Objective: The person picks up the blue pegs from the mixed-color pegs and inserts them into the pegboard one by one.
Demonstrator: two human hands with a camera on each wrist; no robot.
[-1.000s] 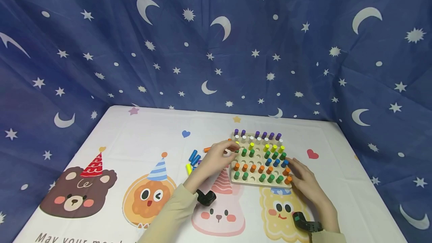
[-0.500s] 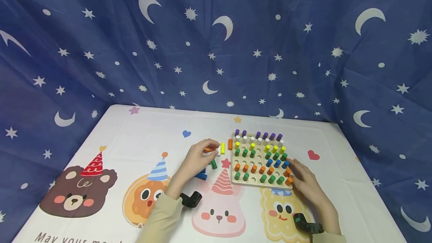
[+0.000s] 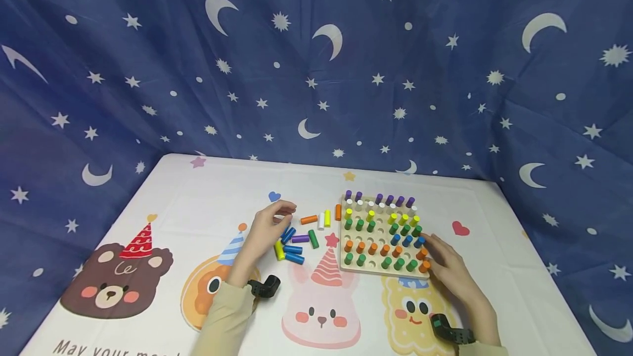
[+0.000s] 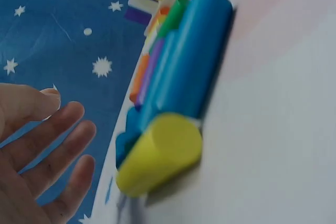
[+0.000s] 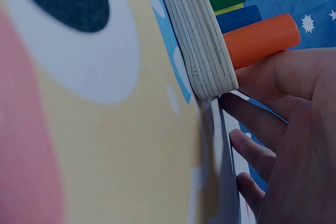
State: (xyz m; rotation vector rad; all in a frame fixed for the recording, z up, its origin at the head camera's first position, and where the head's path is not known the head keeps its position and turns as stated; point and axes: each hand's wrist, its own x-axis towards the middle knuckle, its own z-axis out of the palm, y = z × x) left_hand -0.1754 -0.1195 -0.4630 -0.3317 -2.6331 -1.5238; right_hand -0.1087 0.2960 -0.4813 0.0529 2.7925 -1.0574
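The left hand (image 3: 267,226) is seen hovering over a cluster of loose pegs (image 3: 296,240) lying on the desk (image 3: 198,202), at about nine o'clock from the wooden peg board (image 3: 381,235). In the left wrist view its fingers (image 4: 58,140) are spread and relaxed, with nothing held between them; a yellow peg (image 4: 160,153) and a blue peg (image 4: 186,56) lie side by side just beyond the palm. The right hand (image 3: 447,271) is laid open against the board's corner at about four o'clock, its fingers (image 5: 273,82) touching the edge beside an orange peg (image 5: 262,38) without curling round it.

The step in hand is judged to be the picking of one loose peg. It would best be done by choosing a peg at the edge of the pile, so that its neighbours are not rolled away, and by pinching it near its middle between thumb and forefinger. The peg should then be turned upright before being brought over an empty hole. The board is best kept braced by the right hand, since it could slide on the smooth cloth when a peg is pressed in.

At the near edge of the cloth, at about seven o'clock, printed writing is partly visible: "May your" can be read, and the rest is cut off. No brand or label is seen on the board or pegs.
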